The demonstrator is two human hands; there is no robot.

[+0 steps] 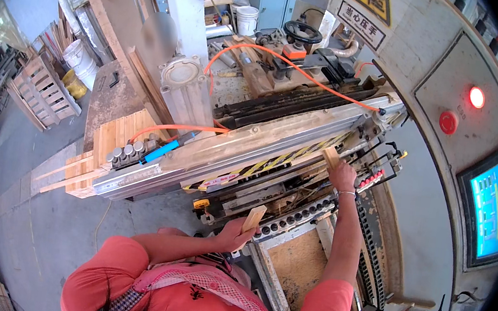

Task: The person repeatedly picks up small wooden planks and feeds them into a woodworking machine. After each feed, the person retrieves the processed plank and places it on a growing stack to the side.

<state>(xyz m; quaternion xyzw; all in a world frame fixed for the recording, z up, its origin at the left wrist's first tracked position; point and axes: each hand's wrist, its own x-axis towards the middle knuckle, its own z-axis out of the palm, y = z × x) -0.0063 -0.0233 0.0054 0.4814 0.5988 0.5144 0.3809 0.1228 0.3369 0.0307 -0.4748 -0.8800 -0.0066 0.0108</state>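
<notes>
- Left hand [229,234] clamped on a short wooden block [253,218], held at 6 o'clock of the woodworking machine [275,143], just by its row of black knobs [297,217].
- Right hand [342,176] up at 3 o'clock, fingers closed on a second wooden piece [330,157] against the yellow-black striped rail [279,159]; grip looks tight, partly hidden.
- Hands well apart.
- Orange hose [272,57] at 12; control screen [490,207] far right; stacked wood slats [117,134] at 9.
</notes>
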